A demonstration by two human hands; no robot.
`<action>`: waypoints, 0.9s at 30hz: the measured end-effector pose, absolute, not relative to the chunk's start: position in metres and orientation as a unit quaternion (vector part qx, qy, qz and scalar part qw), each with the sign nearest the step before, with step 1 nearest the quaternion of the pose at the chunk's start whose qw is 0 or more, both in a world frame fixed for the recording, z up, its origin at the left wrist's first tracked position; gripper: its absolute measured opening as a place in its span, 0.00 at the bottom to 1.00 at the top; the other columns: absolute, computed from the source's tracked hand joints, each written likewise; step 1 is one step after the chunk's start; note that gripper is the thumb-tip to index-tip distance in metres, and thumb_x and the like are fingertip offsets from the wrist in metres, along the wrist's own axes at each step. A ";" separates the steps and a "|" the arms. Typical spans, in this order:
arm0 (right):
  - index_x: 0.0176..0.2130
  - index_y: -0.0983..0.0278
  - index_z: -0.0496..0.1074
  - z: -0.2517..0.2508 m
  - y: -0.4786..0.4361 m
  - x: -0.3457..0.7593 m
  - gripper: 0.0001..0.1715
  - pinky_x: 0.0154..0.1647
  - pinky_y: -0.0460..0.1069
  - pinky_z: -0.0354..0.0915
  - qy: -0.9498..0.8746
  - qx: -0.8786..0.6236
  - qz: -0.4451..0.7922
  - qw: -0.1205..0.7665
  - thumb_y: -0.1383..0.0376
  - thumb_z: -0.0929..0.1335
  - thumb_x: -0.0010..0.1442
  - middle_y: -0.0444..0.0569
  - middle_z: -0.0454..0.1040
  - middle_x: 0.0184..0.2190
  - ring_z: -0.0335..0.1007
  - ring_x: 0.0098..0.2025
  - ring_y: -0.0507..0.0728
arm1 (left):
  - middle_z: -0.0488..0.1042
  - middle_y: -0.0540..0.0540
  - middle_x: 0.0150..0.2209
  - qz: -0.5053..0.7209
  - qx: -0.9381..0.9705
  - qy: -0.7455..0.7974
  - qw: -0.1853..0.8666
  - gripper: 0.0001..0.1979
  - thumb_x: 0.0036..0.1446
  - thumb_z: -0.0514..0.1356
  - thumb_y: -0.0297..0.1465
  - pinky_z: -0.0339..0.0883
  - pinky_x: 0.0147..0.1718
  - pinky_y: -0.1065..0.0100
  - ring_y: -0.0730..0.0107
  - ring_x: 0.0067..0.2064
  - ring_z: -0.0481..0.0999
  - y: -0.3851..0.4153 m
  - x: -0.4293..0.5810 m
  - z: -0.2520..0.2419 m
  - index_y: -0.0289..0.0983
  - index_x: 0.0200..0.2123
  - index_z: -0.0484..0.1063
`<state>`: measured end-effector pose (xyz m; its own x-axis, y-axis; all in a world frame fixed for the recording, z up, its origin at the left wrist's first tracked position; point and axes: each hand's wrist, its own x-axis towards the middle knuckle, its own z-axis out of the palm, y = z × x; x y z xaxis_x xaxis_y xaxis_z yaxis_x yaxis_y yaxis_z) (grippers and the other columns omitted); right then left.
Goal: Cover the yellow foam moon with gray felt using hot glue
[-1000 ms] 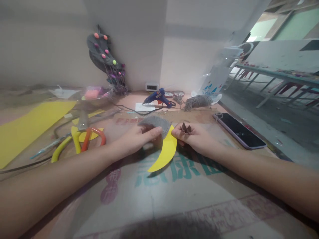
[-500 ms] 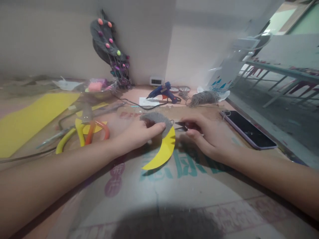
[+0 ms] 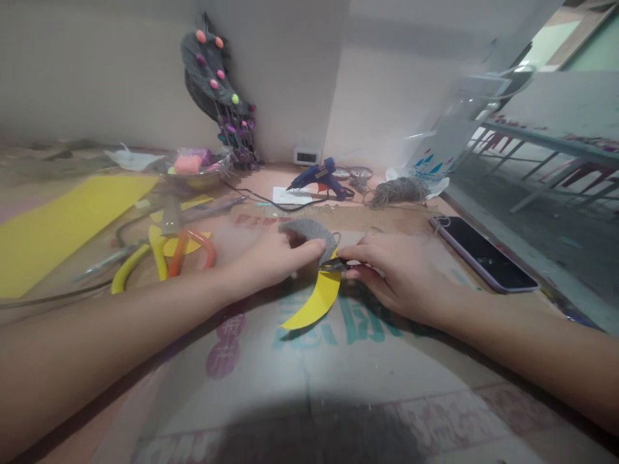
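Observation:
A yellow paper crescent (image 3: 316,299) lies on the printed cardboard work surface (image 3: 338,380), its upper part covered in wound grey yarn (image 3: 309,231). My left hand (image 3: 273,258) pinches the grey-wrapped part with thumb and fingers. My right hand (image 3: 396,270) is closed on a small dark tool, probably small scissors (image 3: 336,263), whose tip touches the crescent where the grey ends. A thin grey thread runs from there.
Orange and yellow handled scissors (image 3: 186,248) and yellow paper (image 3: 62,222) lie to the left. A blue glue gun (image 3: 319,178), a ball of grey yarn (image 3: 399,190) and a phone (image 3: 486,253) are behind and right. A dark beaded craft (image 3: 213,84) leans against the wall.
My right hand had a small dark piece in it, reached to the surface and picked up the small dark tool, then brought it left to the crescent. My left hand kept its hold.

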<state>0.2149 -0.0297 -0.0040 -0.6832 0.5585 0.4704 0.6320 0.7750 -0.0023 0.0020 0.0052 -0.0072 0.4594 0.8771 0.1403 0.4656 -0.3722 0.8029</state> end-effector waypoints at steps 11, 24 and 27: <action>0.41 0.68 0.72 -0.001 -0.031 0.212 0.12 0.28 0.48 0.54 -0.915 -0.303 -0.155 0.215 0.65 0.62 0.65 0.47 0.71 0.26 0.63 0.28 0.54 | 0.70 0.53 0.21 0.292 0.778 0.407 0.380 0.12 0.55 0.53 0.36 0.60 0.24 0.72 0.73 0.25 0.68 0.008 0.001 -0.015 0.37 0.23 0.67; 0.43 0.66 0.71 -0.004 -0.032 0.212 0.13 0.29 0.49 0.51 -0.917 -0.303 -0.179 0.186 0.63 0.61 0.66 0.46 0.70 0.27 0.61 0.29 0.54 | 0.68 0.53 0.22 0.282 0.784 0.410 0.371 0.10 0.54 0.52 0.35 0.59 0.25 0.71 0.71 0.26 0.67 0.008 0.002 -0.012 0.37 0.25 0.67; 0.42 0.66 0.71 -0.004 -0.032 0.213 0.13 0.29 0.49 0.51 -0.916 -0.301 -0.184 0.191 0.63 0.60 0.66 0.46 0.70 0.27 0.61 0.29 0.53 | 0.69 0.53 0.22 0.286 0.783 0.410 0.369 0.10 0.53 0.52 0.35 0.59 0.26 0.71 0.71 0.27 0.67 0.008 0.002 -0.012 0.37 0.24 0.67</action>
